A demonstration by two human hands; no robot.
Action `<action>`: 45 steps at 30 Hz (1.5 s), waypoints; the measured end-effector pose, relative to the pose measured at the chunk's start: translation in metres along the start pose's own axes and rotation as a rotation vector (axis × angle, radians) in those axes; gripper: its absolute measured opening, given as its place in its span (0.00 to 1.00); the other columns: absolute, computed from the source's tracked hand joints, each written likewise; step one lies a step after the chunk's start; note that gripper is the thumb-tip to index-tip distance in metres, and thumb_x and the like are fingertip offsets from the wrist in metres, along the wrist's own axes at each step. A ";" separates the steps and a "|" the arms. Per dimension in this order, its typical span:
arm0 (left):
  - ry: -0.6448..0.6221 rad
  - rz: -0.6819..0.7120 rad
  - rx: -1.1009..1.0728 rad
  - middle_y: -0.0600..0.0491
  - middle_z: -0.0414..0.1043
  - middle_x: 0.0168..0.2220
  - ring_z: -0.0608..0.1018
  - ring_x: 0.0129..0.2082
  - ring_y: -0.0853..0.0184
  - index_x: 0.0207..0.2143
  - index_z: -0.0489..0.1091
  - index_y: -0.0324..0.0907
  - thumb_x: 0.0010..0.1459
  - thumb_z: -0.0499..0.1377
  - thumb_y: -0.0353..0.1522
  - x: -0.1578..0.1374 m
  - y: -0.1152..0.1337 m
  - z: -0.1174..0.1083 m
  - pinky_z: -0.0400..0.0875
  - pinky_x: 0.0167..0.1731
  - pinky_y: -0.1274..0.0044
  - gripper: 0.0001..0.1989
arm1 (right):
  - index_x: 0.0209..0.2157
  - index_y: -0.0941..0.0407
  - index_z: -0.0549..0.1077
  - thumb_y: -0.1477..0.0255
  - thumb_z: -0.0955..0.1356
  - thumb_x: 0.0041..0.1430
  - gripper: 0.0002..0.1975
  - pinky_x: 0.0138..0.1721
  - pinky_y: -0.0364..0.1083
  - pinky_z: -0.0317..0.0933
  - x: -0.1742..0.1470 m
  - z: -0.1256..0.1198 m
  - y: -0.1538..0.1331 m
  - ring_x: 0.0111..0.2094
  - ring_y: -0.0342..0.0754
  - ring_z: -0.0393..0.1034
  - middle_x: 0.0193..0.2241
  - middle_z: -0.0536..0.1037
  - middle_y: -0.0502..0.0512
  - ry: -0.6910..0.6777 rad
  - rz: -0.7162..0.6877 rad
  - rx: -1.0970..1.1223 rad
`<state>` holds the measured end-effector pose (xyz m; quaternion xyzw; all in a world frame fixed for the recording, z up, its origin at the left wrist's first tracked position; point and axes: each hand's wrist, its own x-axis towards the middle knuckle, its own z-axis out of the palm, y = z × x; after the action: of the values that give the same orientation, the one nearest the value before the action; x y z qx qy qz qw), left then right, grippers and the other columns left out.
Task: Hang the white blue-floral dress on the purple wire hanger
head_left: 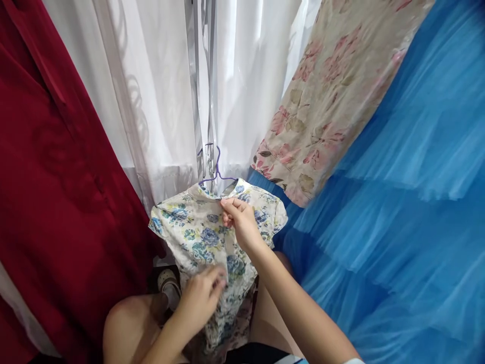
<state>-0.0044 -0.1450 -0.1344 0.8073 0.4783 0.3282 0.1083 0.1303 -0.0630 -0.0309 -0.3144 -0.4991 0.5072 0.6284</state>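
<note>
Pinching the front of the neckline of 1 short-sleeved floral top between thumb and index finger, our right hand has its other fingers curled inward. Our left hand is lower down, in front of the middle of the top, its fingers bent and blurred; we cannot tell whether they grip the cloth or only pass close to it. The top is straight ahead of us, between our 2 bare legs, with its 2 sleeves spread to either side and its lower part narrowing in loose folds. We see blue roses, green leaves and yellow touches on its pale ground

Inside the neck opening sits 1 purple hanger, its 2 arms sloping into the shoulders and its hook up among several narrow, pale straps. Around us we count 4 areas of hanging cloth: white drapery behind the hanger, with a curling pattern on its left part; red fabric on our left; cream fabric with pink flowers at upper right; and tiered blue tulle on our far right. Near our left knee we make out 1 pale shoe with small dark holes, partly in shadow
</note>
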 end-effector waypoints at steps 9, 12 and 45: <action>0.384 0.226 -0.154 0.52 0.73 0.29 0.75 0.30 0.66 0.36 0.73 0.40 0.66 0.52 0.36 0.118 0.025 -0.083 0.65 0.34 0.77 0.12 | 0.27 0.54 0.65 0.57 0.69 0.58 0.16 0.19 0.41 0.47 0.003 -0.010 -0.014 0.15 0.39 0.54 0.14 0.60 0.42 -0.116 -0.189 -0.260; 0.542 0.197 -0.188 0.53 0.72 0.28 0.75 0.29 0.68 0.34 0.71 0.39 0.66 0.53 0.36 0.122 0.029 -0.091 0.65 0.32 0.79 0.12 | 0.27 0.54 0.64 0.57 0.68 0.58 0.17 0.20 0.41 0.43 0.006 -0.021 0.011 0.16 0.38 0.49 0.16 0.58 0.41 -0.054 -0.228 -0.364; 0.226 -0.119 -0.903 0.53 0.69 0.32 0.71 0.35 0.67 0.35 0.70 0.40 0.65 0.54 0.40 0.046 0.017 0.011 0.65 0.37 0.79 0.13 | 0.17 0.54 0.66 0.71 0.71 0.44 0.09 0.30 0.44 0.55 -0.085 -0.108 0.153 0.28 0.49 0.68 0.19 0.73 0.52 0.016 0.144 -0.704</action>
<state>0.0297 -0.1131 -0.1151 0.6099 0.3419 0.5825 0.4145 0.1844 -0.0873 -0.2283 -0.5499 -0.6149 0.3445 0.4480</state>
